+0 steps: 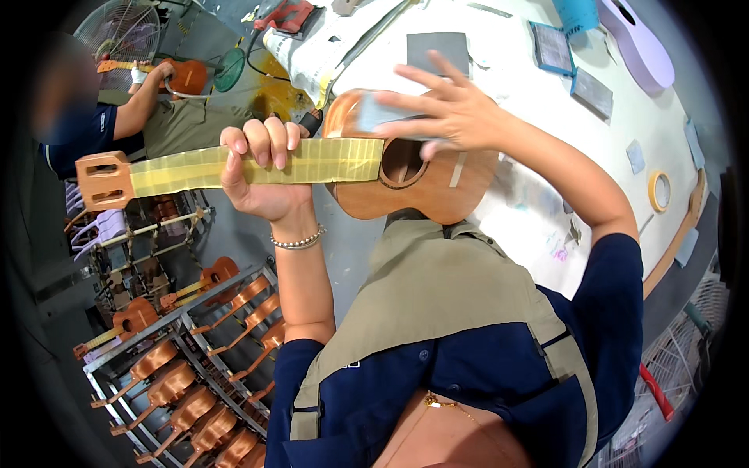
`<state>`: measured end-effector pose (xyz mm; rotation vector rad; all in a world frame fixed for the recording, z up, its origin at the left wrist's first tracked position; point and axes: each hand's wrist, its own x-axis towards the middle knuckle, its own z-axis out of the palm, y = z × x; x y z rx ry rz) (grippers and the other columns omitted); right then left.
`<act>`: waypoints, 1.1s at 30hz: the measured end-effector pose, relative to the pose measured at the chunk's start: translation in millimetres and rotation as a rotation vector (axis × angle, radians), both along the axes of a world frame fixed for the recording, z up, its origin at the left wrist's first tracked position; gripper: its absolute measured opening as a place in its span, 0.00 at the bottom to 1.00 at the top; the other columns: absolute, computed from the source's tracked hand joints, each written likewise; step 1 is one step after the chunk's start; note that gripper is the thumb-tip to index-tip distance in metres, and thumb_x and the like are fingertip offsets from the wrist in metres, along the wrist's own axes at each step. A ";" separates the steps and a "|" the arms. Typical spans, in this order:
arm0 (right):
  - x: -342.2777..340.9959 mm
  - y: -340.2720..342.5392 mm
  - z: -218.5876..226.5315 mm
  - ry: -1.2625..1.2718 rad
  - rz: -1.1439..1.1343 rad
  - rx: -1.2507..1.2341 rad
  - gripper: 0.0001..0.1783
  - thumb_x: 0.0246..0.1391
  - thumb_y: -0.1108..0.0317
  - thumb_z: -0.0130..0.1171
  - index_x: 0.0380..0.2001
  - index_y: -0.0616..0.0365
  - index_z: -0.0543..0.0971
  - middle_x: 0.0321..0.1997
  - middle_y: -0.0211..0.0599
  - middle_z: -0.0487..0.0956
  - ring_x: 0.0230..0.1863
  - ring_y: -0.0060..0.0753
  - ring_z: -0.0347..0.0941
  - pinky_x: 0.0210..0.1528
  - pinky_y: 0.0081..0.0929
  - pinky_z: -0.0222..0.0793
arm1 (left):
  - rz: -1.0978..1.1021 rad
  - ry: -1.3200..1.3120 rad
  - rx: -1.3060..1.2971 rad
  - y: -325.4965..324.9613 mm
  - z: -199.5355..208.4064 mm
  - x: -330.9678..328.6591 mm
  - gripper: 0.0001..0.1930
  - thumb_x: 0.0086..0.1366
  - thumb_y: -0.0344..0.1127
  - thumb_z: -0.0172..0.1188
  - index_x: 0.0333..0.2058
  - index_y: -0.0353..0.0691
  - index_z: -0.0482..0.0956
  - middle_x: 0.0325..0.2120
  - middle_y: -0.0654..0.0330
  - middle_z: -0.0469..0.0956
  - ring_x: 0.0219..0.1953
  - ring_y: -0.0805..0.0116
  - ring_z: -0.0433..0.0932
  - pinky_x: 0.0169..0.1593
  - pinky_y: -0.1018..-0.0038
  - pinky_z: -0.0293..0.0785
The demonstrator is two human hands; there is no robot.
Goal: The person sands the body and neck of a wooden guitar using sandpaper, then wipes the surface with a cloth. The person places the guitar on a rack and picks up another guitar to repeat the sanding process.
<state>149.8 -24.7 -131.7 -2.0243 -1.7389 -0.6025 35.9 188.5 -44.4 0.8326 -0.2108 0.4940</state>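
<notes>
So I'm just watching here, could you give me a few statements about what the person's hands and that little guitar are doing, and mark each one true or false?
1. The left hand grips the neck of the ukulele. True.
2. The neck is bare wood along its whole length. False: yellowish masking tape covers the fingerboard.
3. The right hand presses a grey sanding pad on the body near the sound hole. True.
4. The rack at lower left holds only purple instruments. False: it holds brown wooden ones.
5. A roll of tape lies on the white table. True.
6. The ukulele lies flat on the table. False: it is held up in both hands.
</notes>
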 end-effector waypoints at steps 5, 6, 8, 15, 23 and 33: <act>-16.7 -3.8 -4.2 -0.059 -0.041 0.102 0.33 0.52 0.33 0.21 0.56 0.22 0.65 0.64 0.17 0.59 0.68 0.35 0.46 0.69 0.48 0.21 | -0.100 -0.032 0.053 -7.6 6.0 0.2 0.06 0.59 0.39 0.47 0.27 0.46 0.62 0.16 0.68 0.57 0.19 0.75 0.58 0.31 0.74 0.60; -10.3 -19.6 -21.4 -0.108 -0.043 0.103 0.33 0.53 0.33 0.21 0.56 0.22 0.65 0.64 0.17 0.59 0.68 0.35 0.46 0.69 0.49 0.20 | -0.116 -0.039 0.052 -7.6 5.9 0.1 0.07 0.59 0.39 0.47 0.27 0.46 0.62 0.16 0.68 0.57 0.18 0.75 0.58 0.31 0.74 0.60; -5.3 -27.2 -26.7 -0.111 -0.028 0.080 0.33 0.53 0.34 0.22 0.57 0.24 0.64 0.65 0.15 0.58 0.68 0.34 0.44 0.68 0.49 0.18 | -0.122 -0.061 0.055 -8.7 6.0 -0.6 0.07 0.60 0.39 0.47 0.27 0.46 0.62 0.16 0.68 0.57 0.19 0.75 0.58 0.31 0.74 0.60; -40.9 10.4 -0.3 0.191 -0.256 0.104 0.38 0.52 0.31 0.19 0.61 0.31 0.59 0.68 0.23 0.52 0.69 0.42 0.40 0.66 0.53 0.19 | -0.084 -0.055 0.068 -15.5 9.2 -5.3 0.06 0.58 0.36 0.49 0.27 0.44 0.63 0.17 0.68 0.58 0.21 0.76 0.58 0.31 0.76 0.58; -80.4 18.3 -50.5 0.705 -0.622 0.140 0.37 0.52 0.51 0.50 0.64 0.38 0.52 0.68 0.31 0.51 0.67 0.48 0.44 0.64 0.59 0.32 | 0.213 -0.039 0.051 -3.8 -7.3 -32.6 0.05 0.58 0.34 0.48 0.25 0.45 0.64 0.16 0.68 0.58 0.19 0.76 0.59 0.28 0.77 0.59; -61.7 22.8 -69.5 0.735 -0.644 -0.036 0.29 0.61 0.54 0.37 0.63 0.50 0.53 0.67 0.33 0.52 0.68 0.41 0.43 0.65 0.57 0.27 | 0.418 0.011 0.014 11.2 -26.0 -57.6 0.04 0.56 0.34 0.49 0.23 0.45 0.66 0.15 0.68 0.58 0.18 0.77 0.59 0.27 0.77 0.58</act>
